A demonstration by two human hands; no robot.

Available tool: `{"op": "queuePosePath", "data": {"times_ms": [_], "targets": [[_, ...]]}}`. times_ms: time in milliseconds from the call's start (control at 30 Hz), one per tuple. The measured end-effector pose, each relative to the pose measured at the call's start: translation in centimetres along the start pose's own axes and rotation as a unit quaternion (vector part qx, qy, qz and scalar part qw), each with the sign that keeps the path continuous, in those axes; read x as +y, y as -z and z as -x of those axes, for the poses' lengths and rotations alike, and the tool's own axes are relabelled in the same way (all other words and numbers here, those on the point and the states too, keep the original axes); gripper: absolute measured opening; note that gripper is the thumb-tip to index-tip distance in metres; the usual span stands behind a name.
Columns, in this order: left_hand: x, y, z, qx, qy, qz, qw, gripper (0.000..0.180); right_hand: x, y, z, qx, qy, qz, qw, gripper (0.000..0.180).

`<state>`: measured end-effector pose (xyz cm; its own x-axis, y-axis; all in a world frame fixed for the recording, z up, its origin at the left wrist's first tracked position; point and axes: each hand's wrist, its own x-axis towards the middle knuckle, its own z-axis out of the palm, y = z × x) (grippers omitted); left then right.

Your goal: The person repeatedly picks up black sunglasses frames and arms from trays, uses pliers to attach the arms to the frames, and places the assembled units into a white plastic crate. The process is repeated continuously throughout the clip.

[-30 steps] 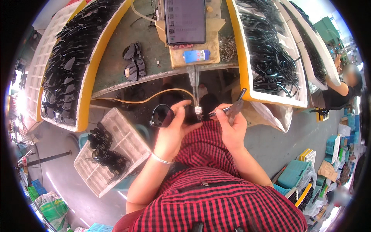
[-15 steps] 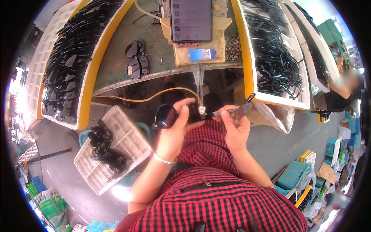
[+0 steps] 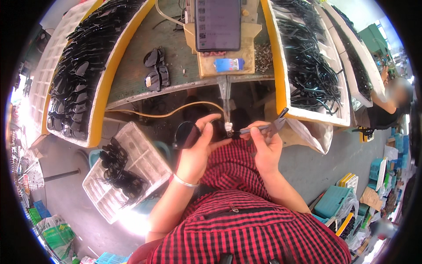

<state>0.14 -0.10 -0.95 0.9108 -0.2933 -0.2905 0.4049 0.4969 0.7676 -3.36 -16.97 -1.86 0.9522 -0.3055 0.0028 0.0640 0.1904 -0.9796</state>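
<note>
My left hand (image 3: 196,152) is closed around a sunglasses front (image 3: 187,134) with a large dark lens; part of it is hidden behind the fingers. In my right hand (image 3: 267,154) a slim dark temple arm (image 3: 259,128) is pinched between thumb and fingers, its curved tip pointing up and right. Its other end reaches toward the sunglasses front, close to the white-wrapped tip (image 3: 228,127) of a narrow metal bar (image 3: 224,94) hanging from the bench edge. Whether the temple touches the front is too small to tell.
Sunglasses (image 3: 156,70) lie on the bench (image 3: 127,83). A phone (image 3: 218,26) stands behind a small blue box (image 3: 228,65). Yellow-edged trays of sunglasses fronts (image 3: 79,79) and temples (image 3: 307,66) flank me. A white crate (image 3: 154,160) holds more eyewear. Another person (image 3: 387,108) is far right.
Both hands stay nearly in place, with the same grips. The dark lens has tilted slightly, and the view has shifted a little.
</note>
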Motion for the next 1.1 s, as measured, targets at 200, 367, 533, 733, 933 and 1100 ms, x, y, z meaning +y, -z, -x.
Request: {"op": "queuePosePath", "data": {"times_ms": [200, 367, 533, 733, 933, 1100], "targets": [[0.09, 0.06, -0.01, -0.007, 0.001, 0.009, 1.000, 0.037, 0.26, 0.06, 0.06, 0.001, 0.001, -0.007, 1.000, 0.013], [0.04, 0.19, -0.01, -0.010, -0.002, 0.012, 1.000, 0.037, 0.33, 0.12, 0.03, 0.005, -0.001, -0.001, 1.000, 0.013], [-0.01, 0.27, -0.08, -0.014, -0.002, 0.020, 1.000, 0.038, 0.19, 0.09, 0.09, 0.011, -0.003, 0.002, 1.000, 0.013], [0.17, 0.17, -0.05, -0.009, -0.001, 0.017, 1.000, 0.038, 0.03, 0.02, 0.09, 0.012, -0.003, 0.002, 1.000, 0.013], [0.21, 0.29, -0.12, -0.015, 0.004, 0.017, 1.000, 0.038, 0.01, 0.02, 0.07, 0.011, -0.011, -0.023, 1.000, 0.014], [0.25, 0.31, -0.17, -0.022, 0.002, 0.014, 1.000, 0.039, -0.05, 0.23, -0.02, 0.004, -0.007, -0.007, 1.000, 0.014]]}}
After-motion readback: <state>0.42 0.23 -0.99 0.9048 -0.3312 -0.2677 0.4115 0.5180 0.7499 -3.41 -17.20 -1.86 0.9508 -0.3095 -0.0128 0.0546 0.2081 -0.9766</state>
